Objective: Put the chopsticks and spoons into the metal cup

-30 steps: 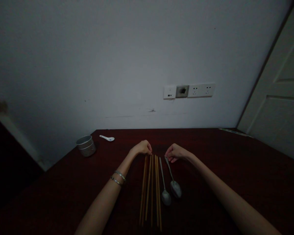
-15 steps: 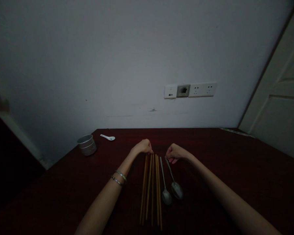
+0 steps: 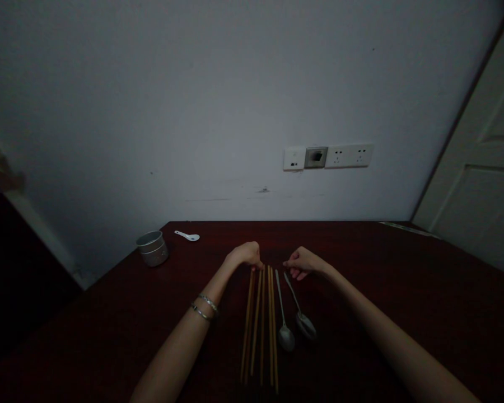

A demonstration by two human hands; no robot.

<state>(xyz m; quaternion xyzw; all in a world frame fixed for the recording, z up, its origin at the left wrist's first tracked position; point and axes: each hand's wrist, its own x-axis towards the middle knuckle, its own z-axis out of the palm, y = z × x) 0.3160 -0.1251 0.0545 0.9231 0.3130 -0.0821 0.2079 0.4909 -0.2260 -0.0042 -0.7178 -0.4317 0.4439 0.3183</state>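
Several wooden chopsticks (image 3: 254, 330) lie side by side on the dark red table, pointing towards me. My left hand (image 3: 247, 255), with bangles on its wrist, is at their far ends. Its fingers are bent down and closed on the tips of the middle chopsticks, partly hiding them. Right of the chopsticks lie two metal spoons with bowls towards me: a straight one (image 3: 286, 338) and a slanted one (image 3: 306, 326). My right hand (image 3: 303, 263) hovers just beyond the slanted spoon's handle end. Its fingers are loosely bent and slightly apart, with nothing seen in them.
A grey metal cup (image 3: 153, 249) stands at the table's left edge, and a white soup spoon (image 3: 187, 235) lies beside it. The wall with sockets (image 3: 348, 156) rises behind the table (image 3: 361, 240). On the right is a pale door (image 3: 487, 184). A thin strip (image 3: 409, 228) lies along the far right edge.
My right fingers have come off the slanted spoon's handle. That spoon's bowl has tipped slightly. My left hand has moved a little towards the middle chopsticks. The view has shifted slightly.
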